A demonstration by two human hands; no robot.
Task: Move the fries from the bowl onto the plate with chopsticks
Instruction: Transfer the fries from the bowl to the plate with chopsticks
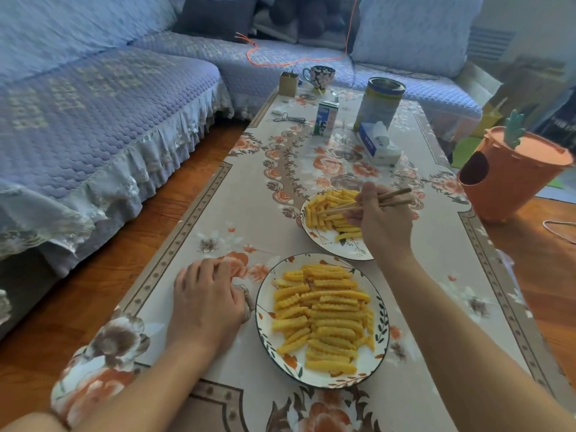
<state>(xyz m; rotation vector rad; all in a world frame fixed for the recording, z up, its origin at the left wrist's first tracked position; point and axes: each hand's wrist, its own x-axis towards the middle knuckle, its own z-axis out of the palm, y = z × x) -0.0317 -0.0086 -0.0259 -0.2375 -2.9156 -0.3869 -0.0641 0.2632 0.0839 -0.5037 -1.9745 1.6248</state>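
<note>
One head-worn wide-angle view only. I look forward and down along the counter point(218, 213) from its near end. The near plate point(381, 325) sits close below the lens; the sofa point(93, 120) fills the left and far edges. Frame edges bend visibly.

No legible text on the milk carton point(325, 118), tin point(379, 102) or tissue pack point(377, 144): all too blurred.

Before you stands a table point(249, 213) under a floral cloth, bearing a plate point(378, 344) of fries, a bowl point(349, 249), tissue box point(378, 145), milk carton point(325, 118), tin point(380, 102), cup point(321, 76) and your left hand point(205, 302).
</note>
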